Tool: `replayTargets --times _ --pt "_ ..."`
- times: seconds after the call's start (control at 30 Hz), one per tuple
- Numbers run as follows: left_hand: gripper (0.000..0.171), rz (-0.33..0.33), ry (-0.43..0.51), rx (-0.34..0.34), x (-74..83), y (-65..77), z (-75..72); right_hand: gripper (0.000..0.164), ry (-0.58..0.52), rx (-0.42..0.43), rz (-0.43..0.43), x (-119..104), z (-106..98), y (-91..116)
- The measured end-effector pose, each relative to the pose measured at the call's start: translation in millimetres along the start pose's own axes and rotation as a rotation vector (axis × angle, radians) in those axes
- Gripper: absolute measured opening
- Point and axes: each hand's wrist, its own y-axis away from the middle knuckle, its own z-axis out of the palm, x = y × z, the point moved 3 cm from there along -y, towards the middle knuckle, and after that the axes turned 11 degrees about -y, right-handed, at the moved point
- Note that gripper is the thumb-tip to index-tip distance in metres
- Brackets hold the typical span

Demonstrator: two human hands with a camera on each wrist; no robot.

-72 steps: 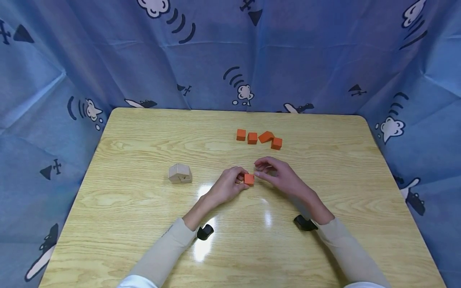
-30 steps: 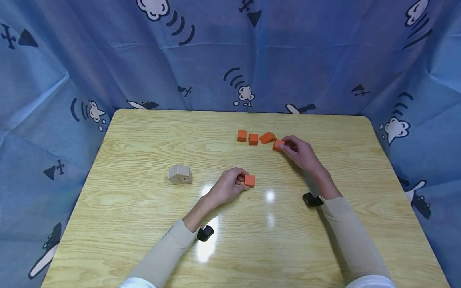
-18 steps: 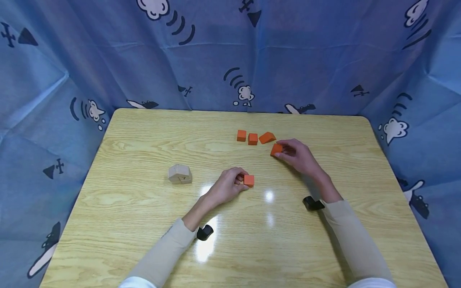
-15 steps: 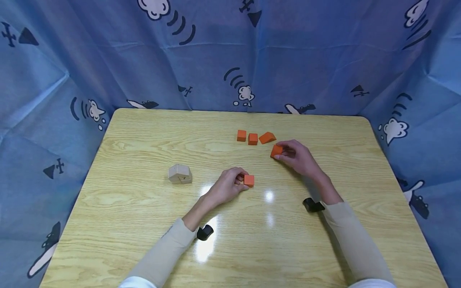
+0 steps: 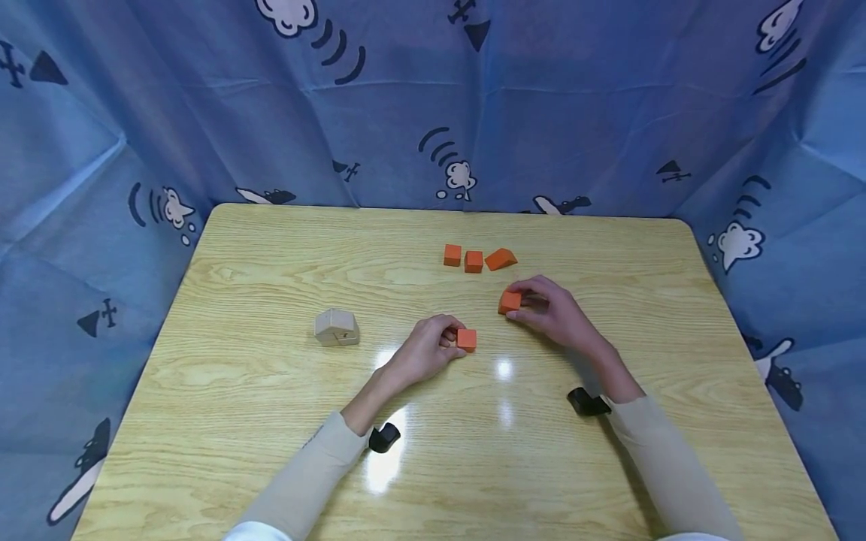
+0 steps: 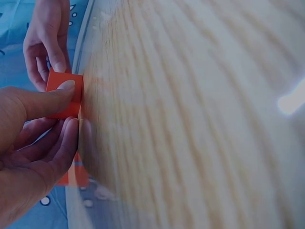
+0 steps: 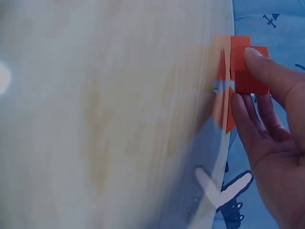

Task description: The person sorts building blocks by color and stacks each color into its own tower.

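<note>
Near the middle of the table my left hand point(image 5: 428, 349) pinches an orange block point(image 5: 467, 340) between thumb and fingers; in the left wrist view the thumb lies across that block point(image 6: 58, 82), which sits at the tabletop. Up and to the right of it, my right hand point(image 5: 551, 312) pinches a second orange block point(image 5: 510, 302). The right wrist view shows the thumb on this block's face point(image 7: 252, 76), with a slight gap between it and the table. Behind the hands lie two orange cubes point(image 5: 452, 255) and an orange wedge-like block point(image 5: 501, 259).
A pale wooden house-shaped block point(image 5: 336, 327) stands left of my left hand. The wood-grain table point(image 5: 271, 436) has a blue patterned curtain point(image 5: 392, 113) along its back and sides. Black wrist cameras point(image 5: 384, 437) sit beneath both forearms.
My right hand went from beside the left hand's block to the rightmost orange block in the back row, took hold of it and brought it nearer. The left hand stayed in place.
</note>
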Motion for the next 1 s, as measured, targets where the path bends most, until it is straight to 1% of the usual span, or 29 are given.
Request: replayTargets --times 0.07,0.13,0.17,0.2,0.3,0.37,0.53,0.7,1.0 --pt "0.031 0.001 -0.002 0.001 0.1 0.3 -0.4 0.038 -0.012 -0.02 -0.013 -12.2 4.8 2.7" --pt "0.03 0.001 -0.003 0.0 0.2 0.3 -0.7 0.037 -0.008 -0.033 -0.025 -18.1 9.6 4.7" --pt "0.03 -0.002 -0.002 -0.001 0.5 0.2 -0.9 0.037 -0.006 -0.039 -0.025 -15.0 11.1 5.3" --pt "0.029 -0.003 -0.001 -0.003 0.8 0.2 -1.1 0.037 -0.012 -0.046 -0.021 -16.6 12.9 6.2" --pt "0.029 -0.007 0.006 -0.005 1.3 -0.3 -1.7 0.039 -0.002 -0.065 -0.005 -6.9 16.8 7.4" --pt "0.029 -0.01 0.012 -0.01 1.4 -0.4 -1.8 0.04 -0.015 -0.08 0.008 -5.5 19.0 8.8" --pt "0.029 -0.01 0.021 -0.016 0.8 -0.1 -1.8 0.039 -0.059 -0.129 0.009 -5.9 26.3 12.4" --pt "0.028 -0.011 0.021 -0.016 0.6 -0.2 -2.1 0.039 -0.064 -0.174 0.004 -8.5 34.1 15.1" --pt "0.028 -0.016 0.002 -0.015 0.8 0.0 -2.2 0.039 -0.075 -0.208 -0.015 -13.7 43.1 16.2"
